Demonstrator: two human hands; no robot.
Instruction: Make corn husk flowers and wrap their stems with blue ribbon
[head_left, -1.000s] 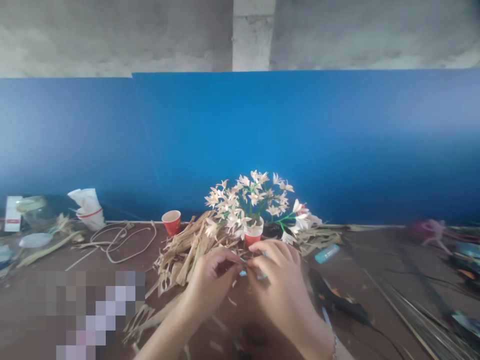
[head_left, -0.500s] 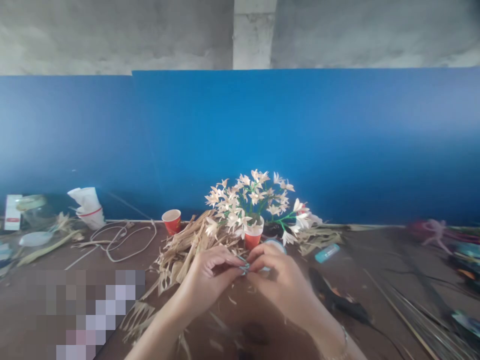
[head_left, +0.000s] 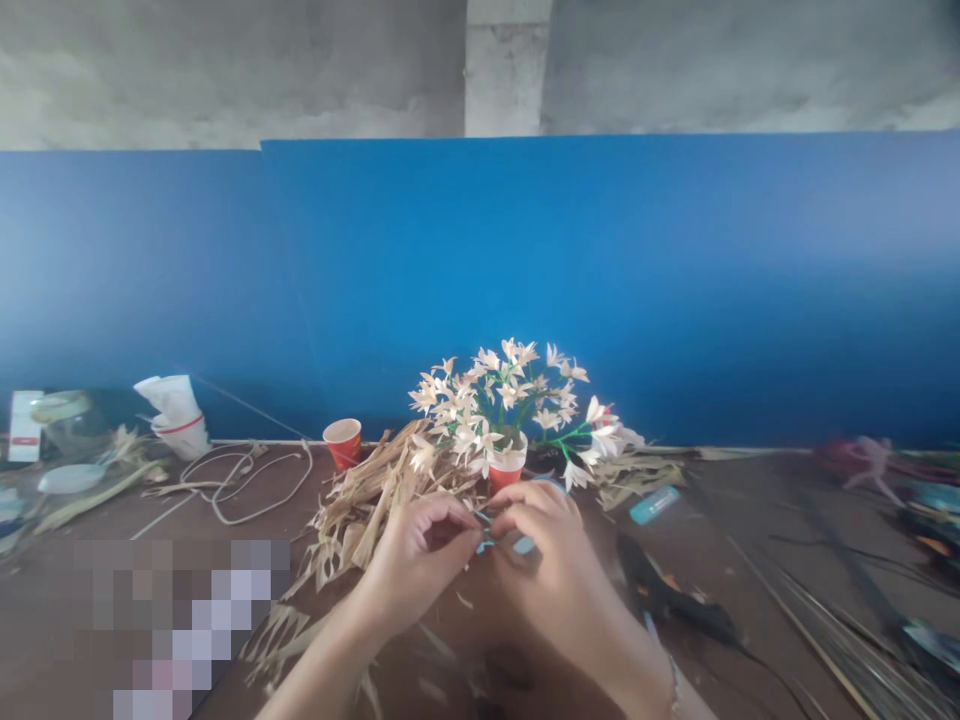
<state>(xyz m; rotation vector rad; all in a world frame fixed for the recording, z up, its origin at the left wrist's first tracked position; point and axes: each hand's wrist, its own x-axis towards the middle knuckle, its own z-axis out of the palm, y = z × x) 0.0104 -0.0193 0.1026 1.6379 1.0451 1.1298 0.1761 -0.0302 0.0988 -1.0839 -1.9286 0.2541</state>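
Above the middle of the brown table [head_left: 495,620], my left hand [head_left: 427,555] pinches a small, thin light blue strip [head_left: 486,546] between thumb and fingertips. My right hand [head_left: 547,560] closes on the same strip from the other side, its fingertips almost meeting the left ones. The strip's exact kind is too small to make out, and fingers cover part of it. Just beyond the hands stands a red and white paper cup [head_left: 505,474] with a bunch of cream-white flowers [head_left: 514,392] on green stems. A pale blue round item shows partly behind the right hand.
Dried husks [head_left: 375,490] lie left of the flowers, near an open red paper cup [head_left: 343,443]. A white cord [head_left: 262,510] and stacked white cups [head_left: 180,420] sit farther left. To the right are a black glue gun-like tool [head_left: 690,610], a turquoise tube [head_left: 654,505] and thin sticks [head_left: 810,630].
The right hand has turned slightly and its fingers have shifted at the blue strip, with the wrist a little lower. The left hand stays nearly in place, still pinching.
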